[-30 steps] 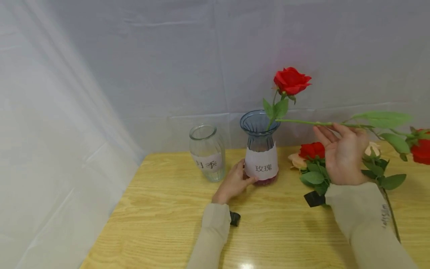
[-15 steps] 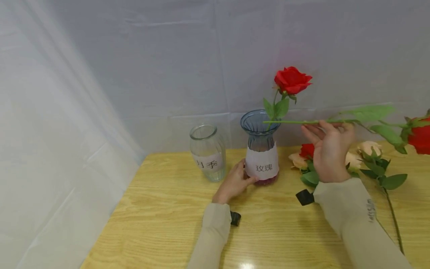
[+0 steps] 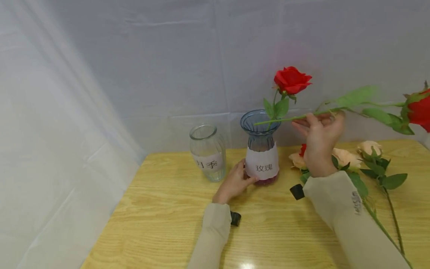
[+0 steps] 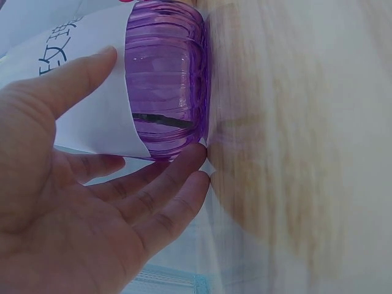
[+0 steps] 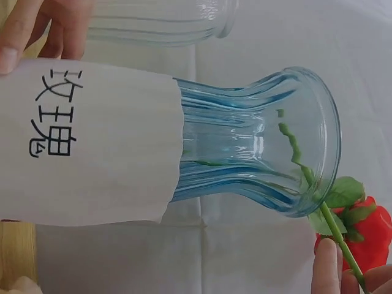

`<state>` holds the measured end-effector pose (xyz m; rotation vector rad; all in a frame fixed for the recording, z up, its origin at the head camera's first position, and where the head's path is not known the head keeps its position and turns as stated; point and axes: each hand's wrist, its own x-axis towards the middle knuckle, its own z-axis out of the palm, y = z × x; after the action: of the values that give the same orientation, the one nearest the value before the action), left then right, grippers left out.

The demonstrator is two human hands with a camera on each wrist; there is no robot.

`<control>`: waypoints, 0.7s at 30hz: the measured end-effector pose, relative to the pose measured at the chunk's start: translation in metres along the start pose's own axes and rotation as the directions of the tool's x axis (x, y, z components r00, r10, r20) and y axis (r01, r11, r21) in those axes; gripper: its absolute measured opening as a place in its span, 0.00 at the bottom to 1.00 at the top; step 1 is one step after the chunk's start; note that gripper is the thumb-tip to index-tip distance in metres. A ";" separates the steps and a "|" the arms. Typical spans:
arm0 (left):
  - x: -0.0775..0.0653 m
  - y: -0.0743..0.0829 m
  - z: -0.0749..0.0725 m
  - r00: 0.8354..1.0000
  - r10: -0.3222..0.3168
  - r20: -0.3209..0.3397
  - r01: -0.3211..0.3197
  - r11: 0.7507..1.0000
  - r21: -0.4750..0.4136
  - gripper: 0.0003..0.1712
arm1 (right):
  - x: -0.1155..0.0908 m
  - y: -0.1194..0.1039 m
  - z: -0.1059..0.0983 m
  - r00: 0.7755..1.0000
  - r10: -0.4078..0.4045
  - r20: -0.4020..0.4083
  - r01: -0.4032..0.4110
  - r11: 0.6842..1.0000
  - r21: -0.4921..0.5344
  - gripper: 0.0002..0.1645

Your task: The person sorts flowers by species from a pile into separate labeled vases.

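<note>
A blue-and-purple glass vase [image 3: 260, 140] with a paper label stands upright on the table, a red rose [image 3: 292, 80] leaning in its mouth. My left hand [image 3: 234, 183] holds the vase low down, thumb [image 4: 92, 67] on the label and fingers along the base. Between the fingers of my right hand [image 3: 322, 140] is the green stem [image 3: 285, 120] of a second red rose [image 3: 419, 110], held nearly level. Its bloom points right, while its cut end overlaps the vase mouth. From the right wrist, the stem [image 5: 335, 226] crosses the glass rim.
Left of the blue vase stands a clear glass vase [image 3: 203, 147] with its own label. Cream roses [image 3: 369, 148] with long stems lie at the right, partly behind my right arm. A white sheet [image 3: 161, 74] hangs behind the wooden table [image 3: 161, 224].
My right hand has moved left and slightly up with the rose, bringing the stem end from the rim's right side over the vase mouth. My left hand and both vases stay put.
</note>
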<state>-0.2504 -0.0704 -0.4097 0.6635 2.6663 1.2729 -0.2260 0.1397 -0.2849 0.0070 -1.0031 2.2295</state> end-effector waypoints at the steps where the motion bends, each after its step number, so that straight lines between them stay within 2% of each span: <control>1: 0.000 0.000 0.000 1.000 0.001 0.000 -0.001 1.000 0.001 0.42 | 0.000 0.001 0.002 1.000 -0.007 0.006 0.007 1.000 -0.022 0.17; 6: -0.001 0.001 0.000 1.000 -0.005 -0.002 0.005 1.000 0.009 0.43 | -0.002 0.005 0.009 0.997 -0.045 0.061 0.056 0.979 -0.195 0.16; 11: -0.001 0.001 0.001 1.000 -0.009 -0.001 0.009 1.000 0.006 0.43 | -0.004 0.007 0.013 0.984 -0.114 0.135 0.153 0.933 -0.327 0.16; 16: -0.001 0.001 0.001 1.000 -0.006 0.000 0.006 1.000 0.001 0.42 | -0.003 0.009 0.017 0.970 -0.142 0.195 0.220 0.852 -0.475 0.17; 20: -0.001 0.000 0.000 1.000 0.002 0.003 -0.002 1.000 -0.004 0.42 | -0.004 0.010 0.019 0.972 -0.079 0.221 0.198 0.783 -0.590 0.23; 21: -0.001 0.000 0.000 1.000 0.007 0.004 -0.007 1.000 -0.002 0.42 | -0.004 0.011 0.019 0.973 -0.057 0.225 0.185 0.776 -0.603 0.24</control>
<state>-0.2499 -0.0707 -0.4103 0.6743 2.6619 1.2748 -0.2341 0.1200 -0.2801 -0.0032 -1.7603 1.7045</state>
